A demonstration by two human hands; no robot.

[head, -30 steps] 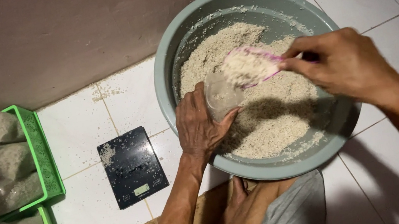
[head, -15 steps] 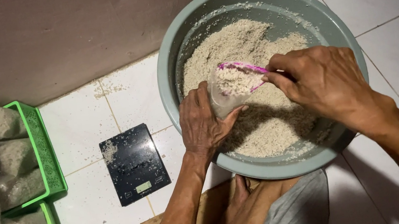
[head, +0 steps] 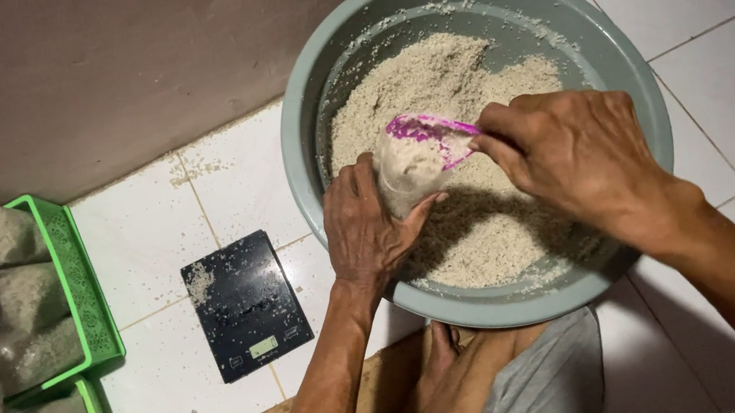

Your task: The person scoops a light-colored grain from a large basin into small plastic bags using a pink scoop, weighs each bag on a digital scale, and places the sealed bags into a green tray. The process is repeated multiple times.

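A large grey-green basin (head: 618, 49) on the tiled floor holds a heap of pale grain (head: 437, 87). My left hand (head: 369, 226) grips a small clear plastic bag (head: 404, 174) upright over the basin's near left rim; the bag is partly filled with grain. My right hand (head: 575, 154) holds a pink scoop (head: 430, 131) tipped into the bag's mouth. The scoop's handle is hidden inside my fist.
A black kitchen scale (head: 245, 304) with some spilled grain on it lies on the white tiles left of the basin. Green trays (head: 86, 290) at the far left hold several filled clear bags (head: 8, 293). A brown wall runs behind. My bent legs are below the basin.
My right hand has swung the scoop leftward from above the grain heap to the bag's mouth and tipped it in. The left hand has kept hold of the bag.
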